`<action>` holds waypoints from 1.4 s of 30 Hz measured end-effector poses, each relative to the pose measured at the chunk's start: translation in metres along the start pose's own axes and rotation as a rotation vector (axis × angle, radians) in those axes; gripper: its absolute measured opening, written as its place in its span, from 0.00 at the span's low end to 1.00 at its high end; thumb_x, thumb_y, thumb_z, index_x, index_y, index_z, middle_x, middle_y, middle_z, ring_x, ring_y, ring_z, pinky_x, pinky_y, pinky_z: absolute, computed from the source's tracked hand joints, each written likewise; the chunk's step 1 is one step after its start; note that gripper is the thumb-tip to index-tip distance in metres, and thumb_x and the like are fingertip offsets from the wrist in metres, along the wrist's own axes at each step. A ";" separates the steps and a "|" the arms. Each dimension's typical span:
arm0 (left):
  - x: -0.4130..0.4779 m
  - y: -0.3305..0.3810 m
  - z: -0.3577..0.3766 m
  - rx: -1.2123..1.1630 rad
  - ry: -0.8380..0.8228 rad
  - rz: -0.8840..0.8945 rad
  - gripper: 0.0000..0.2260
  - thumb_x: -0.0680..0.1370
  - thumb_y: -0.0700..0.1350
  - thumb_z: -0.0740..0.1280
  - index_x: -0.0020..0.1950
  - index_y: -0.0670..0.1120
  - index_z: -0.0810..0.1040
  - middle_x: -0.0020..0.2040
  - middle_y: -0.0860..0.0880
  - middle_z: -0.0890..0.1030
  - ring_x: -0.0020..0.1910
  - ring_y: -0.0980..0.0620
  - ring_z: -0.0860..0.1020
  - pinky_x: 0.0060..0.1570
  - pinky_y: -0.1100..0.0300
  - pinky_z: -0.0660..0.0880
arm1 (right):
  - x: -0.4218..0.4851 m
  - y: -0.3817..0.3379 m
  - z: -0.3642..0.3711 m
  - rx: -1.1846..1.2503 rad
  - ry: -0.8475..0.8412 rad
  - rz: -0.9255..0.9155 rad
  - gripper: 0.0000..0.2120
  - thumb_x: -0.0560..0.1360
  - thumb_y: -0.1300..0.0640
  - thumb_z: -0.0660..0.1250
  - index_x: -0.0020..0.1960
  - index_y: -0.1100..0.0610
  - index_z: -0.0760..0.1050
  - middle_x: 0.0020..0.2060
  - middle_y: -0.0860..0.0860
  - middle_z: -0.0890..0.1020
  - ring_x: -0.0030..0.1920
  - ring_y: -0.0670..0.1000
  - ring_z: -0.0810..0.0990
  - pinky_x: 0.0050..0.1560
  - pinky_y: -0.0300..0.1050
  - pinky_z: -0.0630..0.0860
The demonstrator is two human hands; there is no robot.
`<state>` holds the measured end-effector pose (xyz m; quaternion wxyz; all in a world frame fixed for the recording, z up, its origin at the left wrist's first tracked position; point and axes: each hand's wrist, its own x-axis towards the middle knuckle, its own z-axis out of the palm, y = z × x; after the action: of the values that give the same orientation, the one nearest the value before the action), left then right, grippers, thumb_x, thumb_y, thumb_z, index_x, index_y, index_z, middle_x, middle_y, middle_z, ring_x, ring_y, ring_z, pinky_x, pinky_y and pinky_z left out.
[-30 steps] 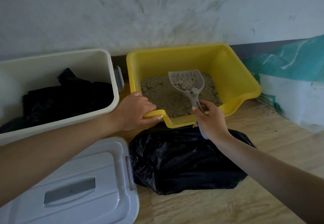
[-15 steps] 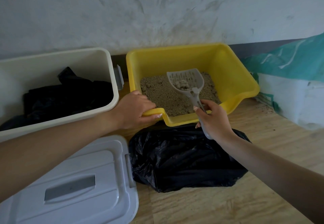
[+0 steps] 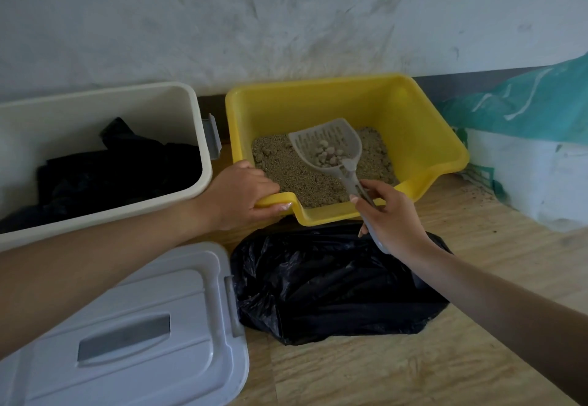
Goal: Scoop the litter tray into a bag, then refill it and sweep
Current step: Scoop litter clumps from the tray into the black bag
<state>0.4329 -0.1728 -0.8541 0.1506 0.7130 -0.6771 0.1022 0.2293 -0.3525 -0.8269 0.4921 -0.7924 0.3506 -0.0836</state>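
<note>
A yellow litter tray (image 3: 423, 125) stands against the wall, holding grey-brown litter (image 3: 296, 176). My left hand (image 3: 241, 195) grips the tray's front left rim. A grey slotted scoop (image 3: 321, 141) hovers over the litter with several pale clumps in its bowl. Its handle is in my right hand (image 3: 391, 218), just in front of the tray's low front lip. A black plastic bag (image 3: 331, 284) lies on the floor right below that lip.
A cream bin (image 3: 105, 103) with black bags inside stands to the left of the tray, and its grey lid (image 3: 133, 335) lies at the near left. A teal and white sack (image 3: 534, 157) leans at the right. Wooden floor (image 3: 477, 358) stretches to the right.
Loose litter has sifted out of the scoop, leaving only clumps in its bowl. The scoop has tipped a little to the left. My left hand stays on the rim.
</note>
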 end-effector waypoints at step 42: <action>0.002 -0.002 -0.006 -0.021 -0.142 0.008 0.34 0.78 0.66 0.39 0.50 0.47 0.79 0.42 0.51 0.82 0.41 0.51 0.78 0.49 0.60 0.60 | -0.038 0.053 -0.119 -0.262 -0.626 0.113 0.19 0.62 0.56 0.77 0.53 0.49 0.82 0.44 0.47 0.87 0.24 0.47 0.78 0.28 0.44 0.78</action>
<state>0.4351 -0.1721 -0.8479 0.1090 0.7142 -0.6900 0.0449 0.1195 -0.4287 -0.8040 0.4740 -0.8154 0.2335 0.2366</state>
